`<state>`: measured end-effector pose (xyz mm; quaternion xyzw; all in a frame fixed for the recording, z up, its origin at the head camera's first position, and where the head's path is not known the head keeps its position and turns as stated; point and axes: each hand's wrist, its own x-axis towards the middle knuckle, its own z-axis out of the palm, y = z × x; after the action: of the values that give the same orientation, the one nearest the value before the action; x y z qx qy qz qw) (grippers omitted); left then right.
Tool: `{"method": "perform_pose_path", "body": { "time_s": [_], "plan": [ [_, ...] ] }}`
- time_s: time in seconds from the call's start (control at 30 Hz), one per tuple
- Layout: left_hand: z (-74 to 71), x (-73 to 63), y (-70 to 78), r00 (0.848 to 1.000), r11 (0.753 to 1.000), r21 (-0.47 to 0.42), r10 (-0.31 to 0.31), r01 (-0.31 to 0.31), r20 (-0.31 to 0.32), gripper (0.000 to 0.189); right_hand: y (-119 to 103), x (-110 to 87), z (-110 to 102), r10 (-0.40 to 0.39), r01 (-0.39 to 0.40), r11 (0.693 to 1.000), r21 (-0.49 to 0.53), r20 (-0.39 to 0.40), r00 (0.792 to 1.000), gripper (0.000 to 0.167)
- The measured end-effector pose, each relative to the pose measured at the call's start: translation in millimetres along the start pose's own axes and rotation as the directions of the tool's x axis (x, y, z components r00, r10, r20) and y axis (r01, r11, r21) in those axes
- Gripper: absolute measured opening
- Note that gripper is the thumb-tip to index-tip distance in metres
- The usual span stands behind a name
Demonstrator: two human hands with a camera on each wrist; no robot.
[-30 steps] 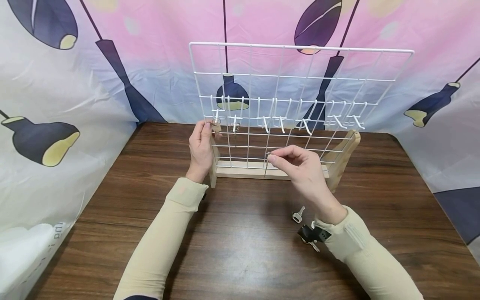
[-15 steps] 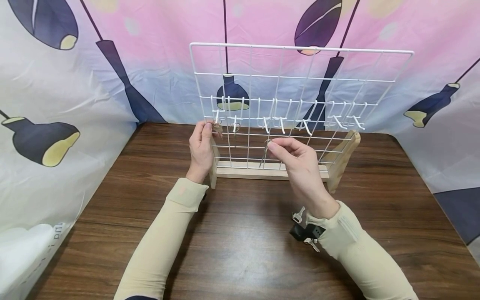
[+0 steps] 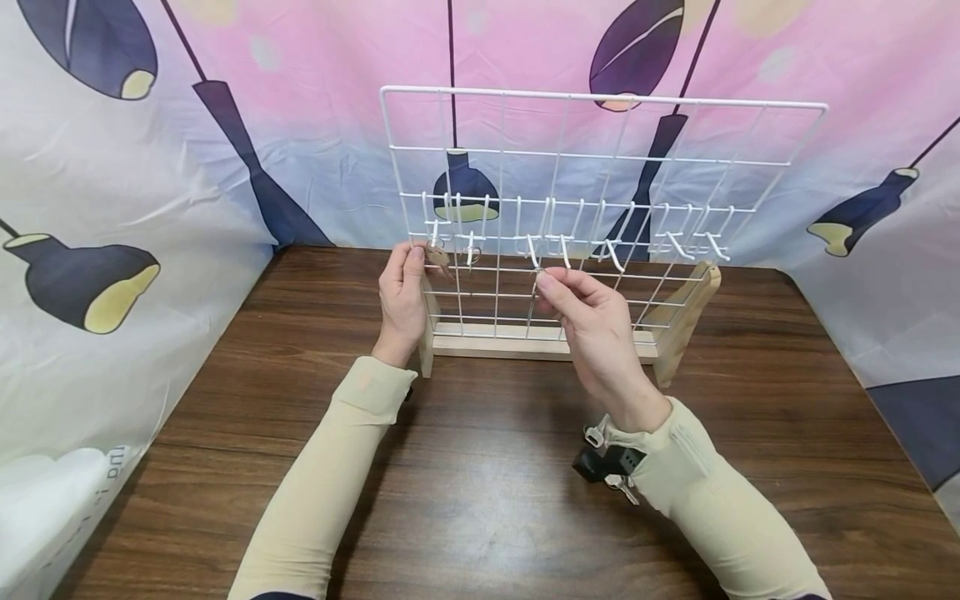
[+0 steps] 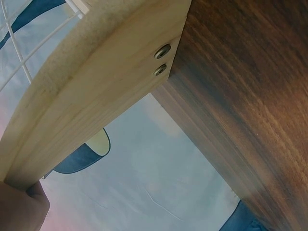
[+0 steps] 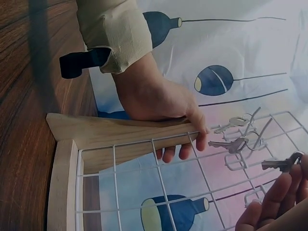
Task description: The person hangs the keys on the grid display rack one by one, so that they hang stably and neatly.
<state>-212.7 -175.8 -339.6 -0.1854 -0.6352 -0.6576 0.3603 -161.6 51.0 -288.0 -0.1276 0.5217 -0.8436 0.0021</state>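
A white wire grid rack (image 3: 600, 99) stands upright in a wooden stand (image 3: 495, 346). My left hand (image 3: 402, 296) grips the stand's left side post (image 5: 130, 134), fingers wrapped over its upper end. Between thumb and fingertips my right hand (image 3: 600, 329) pinches a key (image 5: 275, 164) by its ring, with the blade hanging down. The ring sits right at the tip of the third hook from the left (image 3: 533, 252). Two keys hang by rings on the leftmost hooks, one key (image 5: 233, 144) nearer and another key (image 5: 237, 122) beside the left fingers.
Several more white hooks (image 3: 611, 254) line the rack to the right. On the brown wood table (image 3: 480, 500) lie a key (image 3: 596, 433) and another key (image 3: 624, 487), partly behind the right wrist's camera (image 3: 600, 463). A patterned cloth (image 3: 315, 125) hangs behind.
My right hand has risen, bringing the key from below up to the third hook's tip. The left hand keeps its place on the post.
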Motion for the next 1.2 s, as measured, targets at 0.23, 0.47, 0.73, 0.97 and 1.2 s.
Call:
{"method": "perform_pose_path", "body": {
  "time_s": [0.23,0.47,0.73,0.97,1.2],
  "plan": [
    [-2.0,0.0,-6.7,1.000,1.000,-0.002,0.017,-0.017,0.000,0.030,1,1.5,1,0.003,-0.003,1.000,0.007,-0.014,1.000,0.005],
    [-1.9,0.6,-6.0,1.000,1.000,0.010,0.013,-0.013,-0.003,0.028,2,3.6,1,0.001,-0.001,1.000,0.010,-0.019,1.000,0.001],
    [0.3,0.7,3.6,1.000,1.000,0.011,-0.009,0.009,-0.003,0.026,2,5.7,3,0.024,-0.024,1.000,-0.008,-0.040,0.999,0.009],
    [5.6,0.1,26.3,1.000,0.999,0.032,-0.009,0.009,-0.002,0.024,3,6.3,2,0.033,-0.033,0.999,-0.006,-0.048,0.998,0.009],
    [5.6,0.1,25.6,1.000,0.999,0.032,-0.014,0.014,-0.005,0.025,6,6.6,-2,0.053,-0.051,0.998,0.025,-0.062,0.997,0.010]
  ]
}}
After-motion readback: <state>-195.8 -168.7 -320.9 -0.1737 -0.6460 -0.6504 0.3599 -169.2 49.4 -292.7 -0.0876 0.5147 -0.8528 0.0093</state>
